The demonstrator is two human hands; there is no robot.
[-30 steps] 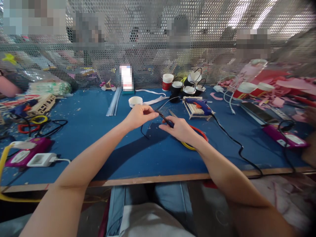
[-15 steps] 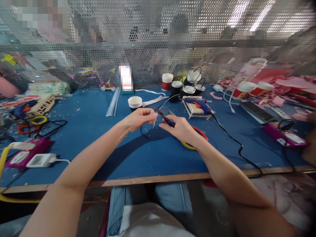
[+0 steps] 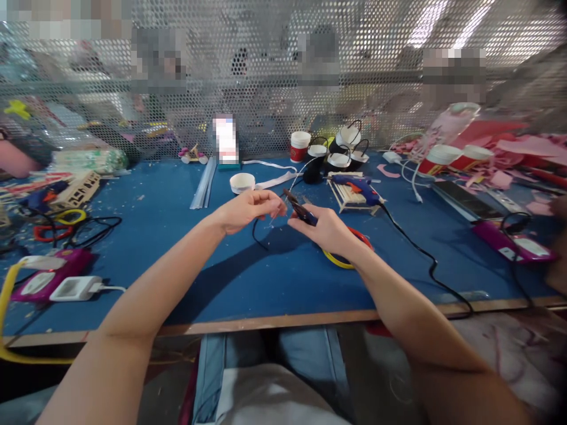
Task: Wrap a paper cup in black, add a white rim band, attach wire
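My right hand [image 3: 326, 231] is closed around dark-handled pliers [image 3: 301, 211], with their jaws pointing up and left. Close to those jaws, my left hand [image 3: 254, 209] has its fingers curled together; what they hold, if anything, is too small and blurred to make out. A thin pale strand [image 3: 297, 172] rises from beside the jaws toward the cups. Behind my left hand stands a paper cup with a white inside [image 3: 242, 182]. Under my right wrist lie scissors with red and yellow handles [image 3: 339, 260]. A short black cord [image 3: 257, 236] rests below my left fingers.
A blue glue gun [image 3: 361, 188] lies on a small wooden stick rack [image 3: 348, 202]. Several cups with black loops [image 3: 339, 160] stand at the back, by a lit phone [image 3: 227, 141]. Clear glue sticks [image 3: 204, 186] lie left. Purple power strips [image 3: 514, 242] sit at both sides.
My left hand has shifted slightly, its fingers now blurred; the short white piece that hung below them no longer shows clearly. The pliers have moved a little right and down.
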